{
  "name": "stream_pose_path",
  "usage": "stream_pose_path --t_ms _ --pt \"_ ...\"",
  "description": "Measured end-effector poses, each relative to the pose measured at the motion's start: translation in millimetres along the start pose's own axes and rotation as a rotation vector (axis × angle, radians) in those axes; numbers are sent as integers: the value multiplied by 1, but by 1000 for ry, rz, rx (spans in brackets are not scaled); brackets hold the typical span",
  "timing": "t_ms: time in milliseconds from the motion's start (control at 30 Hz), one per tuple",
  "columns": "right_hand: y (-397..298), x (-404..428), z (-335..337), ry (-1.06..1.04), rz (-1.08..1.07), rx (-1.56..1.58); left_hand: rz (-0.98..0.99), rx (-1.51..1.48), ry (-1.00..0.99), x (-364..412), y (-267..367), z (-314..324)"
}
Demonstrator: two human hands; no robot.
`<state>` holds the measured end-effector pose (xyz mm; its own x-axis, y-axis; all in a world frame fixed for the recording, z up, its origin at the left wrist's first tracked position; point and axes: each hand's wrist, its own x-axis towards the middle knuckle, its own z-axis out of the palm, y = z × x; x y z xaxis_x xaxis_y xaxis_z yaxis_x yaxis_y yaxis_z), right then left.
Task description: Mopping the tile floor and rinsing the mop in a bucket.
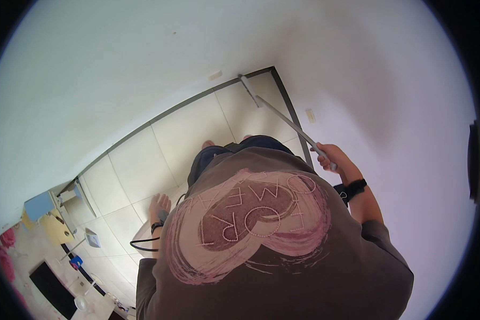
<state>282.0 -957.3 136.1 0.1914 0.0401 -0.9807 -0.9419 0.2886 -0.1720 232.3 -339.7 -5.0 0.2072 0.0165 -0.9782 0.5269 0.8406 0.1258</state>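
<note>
My right hand (pixel 329 157) grips the upper end of a grey broom handle (pixel 288 122), fingers wrapped round it, beside the right-hand wall. The handle slants down and away to a narrow broom head (pixel 249 90), which rests on the tiled floor near the room corner. One end of the head meets the dark skirting board of the far wall. Low at my left side hangs my left hand (pixel 160 203), with fingers loosely extended and nothing visible in it. A black cable loop (pixel 144 241) shows beside the left forearm.
Dark skirting (pixel 188 102) edges the pale floor tiles (pixel 138 160). Wall plates (pixel 215 75) sit low on both walls. Leftward stand a long-handled dustpan (pixel 92 238), a light cabinet (pixel 70 196) with an open door, a yellowish surface (pixel 56 226) and a blue panel (pixel 44 206).
</note>
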Motion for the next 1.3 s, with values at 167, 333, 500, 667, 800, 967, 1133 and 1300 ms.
stream_pose_path --t_ms 167,333,500,667,800,967,1133,1300 --pt "-7 -5 -1 45 2 21 155 221 208 13 -32 -34" --pt "-30 13 -8 127 -56 -182 115 303 41 22 -72 -73" --pt "-62 40 14 -22 -9 -322 219 343 147 -2 -82 -53" --pt "-79 72 51 -125 45 -358 208 173 256 -20 -77 -20" --pt "-82 66 47 -171 44 -438 226 119 259 -20 -87 -34" --pt "-71 18 36 -111 48 -408 203 55 387 -18 -116 -48" --pt "-70 11 38 8 -4 -410 45 25 308 8 -126 -69" --pt "-78 35 69 78 -25 -529 114 -1 183 34 -88 -62"
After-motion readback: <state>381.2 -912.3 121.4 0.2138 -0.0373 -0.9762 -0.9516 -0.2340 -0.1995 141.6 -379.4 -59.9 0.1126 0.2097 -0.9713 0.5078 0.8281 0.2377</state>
